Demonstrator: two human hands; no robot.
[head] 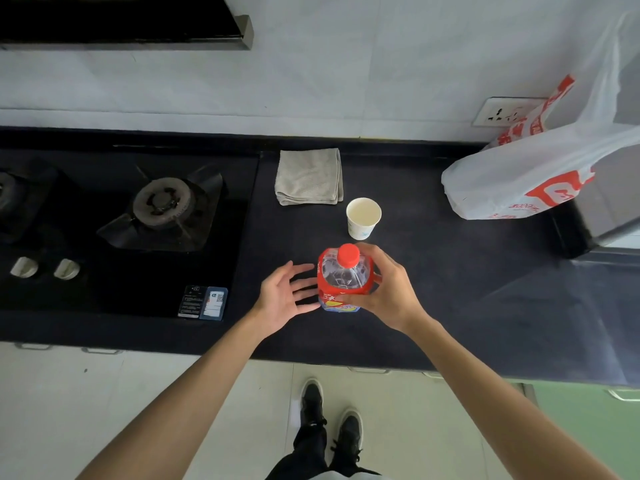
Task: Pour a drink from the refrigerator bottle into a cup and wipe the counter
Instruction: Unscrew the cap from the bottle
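Right hand (pixel 388 289) is gripping the capped bottle (pixel 343 278), fingers curled round its body, standing upright on the dark counter (pixel 450 271); left hand (pixel 284 296) is hovering just left, fingers spread, holding nothing; paper cup (pixel 363 218) is sitting just beyond; folded cloth (pixel 309 176) is lying farther back.

- Black glass gas hob (pixel 124 237) at left, with one burner (pixel 162 201) in full view and a second cut off by the frame edge.
- Two pale knobs (pixel 23 266) side by side near the hob's front.
- Stickers (pixel 203 302) with QR codes on the hob's front right corner.
- Dark range hood (pixel 121 26) overhead, top left.
- White wall socket (pixel 502 111) on the pale wall (pixel 346 64).
- White plastic bag (pixel 512 181) with red print at right, overlapping the socket's corner.
- Grey metal box (pixel 606 206) behind the bag, kind unclear.
- Black shoes (pixel 349 431) on a light floor (pixel 104 393).
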